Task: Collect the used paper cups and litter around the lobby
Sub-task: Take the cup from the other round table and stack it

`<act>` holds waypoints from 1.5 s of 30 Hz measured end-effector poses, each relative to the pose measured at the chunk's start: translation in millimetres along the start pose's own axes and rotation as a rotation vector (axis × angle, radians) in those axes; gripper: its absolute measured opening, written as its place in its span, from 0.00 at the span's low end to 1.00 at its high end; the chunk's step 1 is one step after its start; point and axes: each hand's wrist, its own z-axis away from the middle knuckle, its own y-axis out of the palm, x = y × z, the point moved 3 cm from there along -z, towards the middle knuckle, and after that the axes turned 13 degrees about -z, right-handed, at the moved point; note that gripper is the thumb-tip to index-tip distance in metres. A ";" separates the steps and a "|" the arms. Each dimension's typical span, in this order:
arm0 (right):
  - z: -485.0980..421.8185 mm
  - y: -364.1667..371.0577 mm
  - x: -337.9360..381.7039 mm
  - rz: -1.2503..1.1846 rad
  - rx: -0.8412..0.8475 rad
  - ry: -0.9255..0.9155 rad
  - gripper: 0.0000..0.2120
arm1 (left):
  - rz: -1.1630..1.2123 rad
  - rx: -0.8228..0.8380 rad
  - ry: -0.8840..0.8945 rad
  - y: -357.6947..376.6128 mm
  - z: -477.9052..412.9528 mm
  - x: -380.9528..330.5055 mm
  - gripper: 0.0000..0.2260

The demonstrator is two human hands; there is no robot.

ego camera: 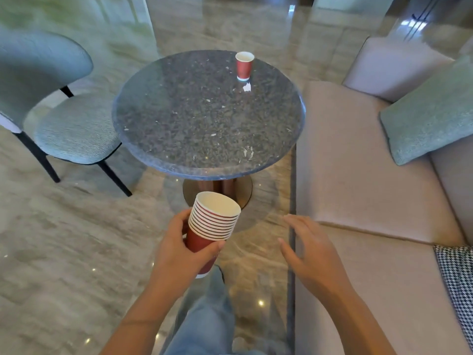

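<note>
My left hand grips a stack of several nested red paper cups with white rims, held tilted above the floor in front of the table. My right hand hovers to the right of the stack, fingers spread and holding nothing. A single red paper cup stands upright on the far side of the round dark stone table. A small white scrap of litter lies just in front of that cup. Another pale scrap lies near the table's front edge.
A grey-green upholstered chair stands left of the table. A beige sofa with a green cushion and a houndstooth cloth runs along the right. Polished marble floor surrounds the table. My leg in jeans shows below.
</note>
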 end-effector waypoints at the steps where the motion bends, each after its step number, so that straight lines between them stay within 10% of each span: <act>1: -14.7 -0.9 -0.9 0.002 -0.012 0.009 0.20 | 0.019 0.010 0.012 1.7 -18.1 -3.0 0.27; 17: -284.6 -3.7 45.0 0.078 -0.126 -0.065 0.19 | 0.132 0.022 0.051 -33.5 -299.5 -34.2 0.29; 45: -579.1 -46.4 -68.1 -0.016 0.124 -0.185 0.22 | 0.073 -0.207 -0.212 52.0 -475.0 -93.5 0.28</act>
